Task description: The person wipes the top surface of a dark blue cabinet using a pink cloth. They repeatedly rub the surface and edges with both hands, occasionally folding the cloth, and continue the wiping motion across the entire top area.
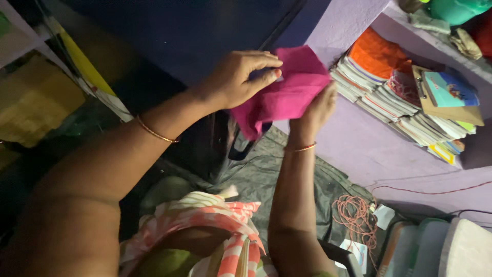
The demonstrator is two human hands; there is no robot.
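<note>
Right hand (pixel 313 110) fingers behind pink cloth (pixel 287 92), prob. gripping.

Both hands hold a bright pink folded cloth (pixel 287 92) up in front of a dark blue panel (pixel 195 31). The left hand (pixel 241 77) pinches its top edge; the right hand (pixel 315 110) supports it from below. Stacked books (pixel 400 97) fill a lilac wall shelf (pixel 359 143), and an orange coiled cord (pixel 353 218) lies on grey sheeting (pixel 287 174).

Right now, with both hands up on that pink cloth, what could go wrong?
1. The pink cloth is bunched between the left hand and right hand; a fold hangs loose and might slip from the grip.
2. The stacked books sit close beside the right hand; a wide swing could knock them.
3. The orange cord lies tangled below and might snag.
</note>
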